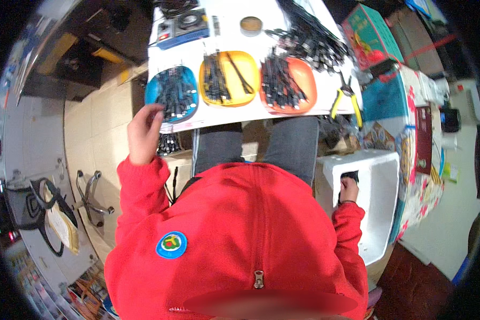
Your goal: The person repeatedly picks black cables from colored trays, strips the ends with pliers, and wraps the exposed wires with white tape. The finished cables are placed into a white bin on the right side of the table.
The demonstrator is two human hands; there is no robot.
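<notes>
My left hand (145, 133) is at the front left of the table, by the near rim of the blue plate (150, 95). Its fingers are loosely bent and somewhat blurred, with the thumb apart, and nothing shows in it. Short black cables (177, 96) with metal plug ends lie heaped on that plate. My right hand (349, 190) is down inside the white foam box (377, 213) at my right, its fingers curled closed. Something black (351, 175) shows beside the fingers; what it is cannot be made out.
A yellow plate (245, 64) and an orange plate (308, 74) hold more black cables. A large cable pile (320, 45) lies behind. Yellow-handled pliers (346, 101) rest at the table's right edge. A blue-grey device (184, 29) and a round tin (251, 25) stand at the back.
</notes>
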